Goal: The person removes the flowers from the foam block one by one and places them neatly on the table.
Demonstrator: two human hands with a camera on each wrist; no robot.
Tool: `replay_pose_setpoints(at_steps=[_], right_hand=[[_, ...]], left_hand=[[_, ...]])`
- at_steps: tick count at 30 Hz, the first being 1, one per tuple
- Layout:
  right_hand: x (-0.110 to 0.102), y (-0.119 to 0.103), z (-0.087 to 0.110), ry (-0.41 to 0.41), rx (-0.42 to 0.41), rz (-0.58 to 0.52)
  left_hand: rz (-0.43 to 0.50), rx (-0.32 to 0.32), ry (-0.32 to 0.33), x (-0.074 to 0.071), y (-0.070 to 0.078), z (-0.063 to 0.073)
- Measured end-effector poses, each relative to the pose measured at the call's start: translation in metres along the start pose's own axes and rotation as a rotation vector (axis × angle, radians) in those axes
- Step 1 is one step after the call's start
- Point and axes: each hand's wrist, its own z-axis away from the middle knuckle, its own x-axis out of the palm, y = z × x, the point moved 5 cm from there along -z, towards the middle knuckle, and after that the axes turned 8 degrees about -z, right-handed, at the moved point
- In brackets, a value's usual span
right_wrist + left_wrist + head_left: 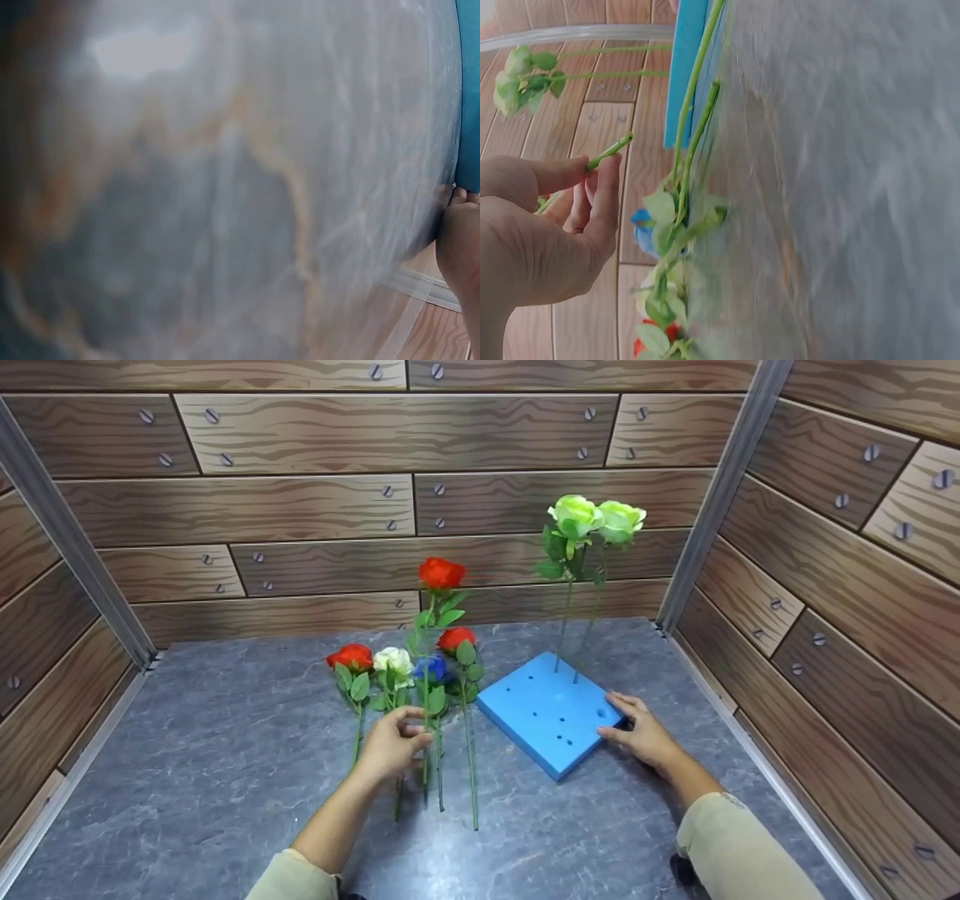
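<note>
My left hand (394, 742) pinches the green stem of a red rose (441, 574) between thumb and fingers. That rose stands upright above the table, and the cut end of its stem (611, 150) pokes out past the fingertips in the left wrist view. At the right corner of a blue block with holes (536, 712), my right hand (641, 735) grips the edge, thumb on the near side and fingers on the far side. Two light green roses (576, 517) stand in the block's back holes. In the right wrist view, only part of the right hand shows, beside the block.
Lying on the grey marbled table (210, 765) are a red rose (352, 656), a white rose (394, 664), a blue rose (430, 668) and another red rose (456, 639), stems toward me. Wood-patterned walls (300, 510) enclose the back and sides.
</note>
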Motion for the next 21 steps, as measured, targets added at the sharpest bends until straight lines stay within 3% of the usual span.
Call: replay_pose_setpoints(at_steps=[8, 21], right_hand=[[-0.001, 0.001, -0.001, 0.006, -0.001, 0.008], [-0.001, 0.002, -0.002, 0.006, 0.014, 0.017]], left_hand=[[0.017, -0.033, 0.023, -0.022, -0.006, 0.008], [0.06, -0.062, -0.055, -0.056, -0.022, 0.019]])
